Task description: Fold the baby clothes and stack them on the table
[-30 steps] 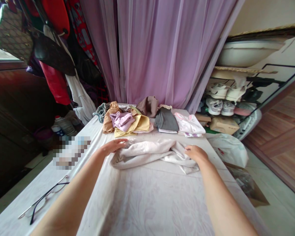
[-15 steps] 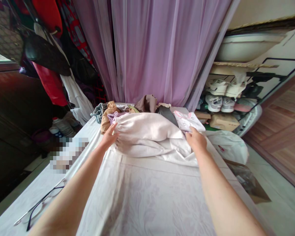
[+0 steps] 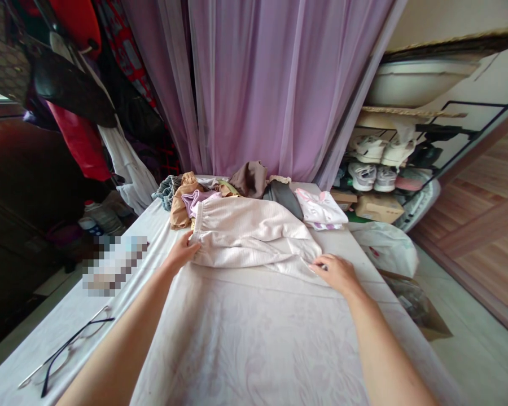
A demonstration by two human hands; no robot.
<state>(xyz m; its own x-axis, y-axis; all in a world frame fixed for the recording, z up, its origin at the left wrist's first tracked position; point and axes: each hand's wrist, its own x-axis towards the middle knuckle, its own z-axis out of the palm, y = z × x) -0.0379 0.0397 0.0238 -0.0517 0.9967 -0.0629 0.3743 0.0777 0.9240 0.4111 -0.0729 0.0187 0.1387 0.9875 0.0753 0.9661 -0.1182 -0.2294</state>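
Observation:
Cream pants (image 3: 254,228) with a gathered elastic waistband lie sideways across the bed, waistband to the left, wrinkled along the lower edge. My left hand (image 3: 182,252) grips the lower corner of the waistband, thumb on top and fingers partly behind the cloth. At the other end my right hand (image 3: 336,273) pinches the lower right edge of the pants. Just beyond that end lies a folded white top (image 3: 322,208) with pink trim. A dark grey folded garment (image 3: 283,198) sits beside it, partly behind the pants.
Behind the pants are a brown garment (image 3: 249,179), tan clothing (image 3: 180,208), a lilac cloth (image 3: 198,202) and a denim piece (image 3: 167,190). Eyeglasses (image 3: 68,349) and a pixelated item (image 3: 115,265) rest on the bed's left side. A purple curtain (image 3: 254,84) hangs behind; a shoe rack (image 3: 449,104) stands right.
My right hand has moved down and left from the upper right edge, bringing the pants' right end inward. My left hand has slid down the waistband to its lower corner.

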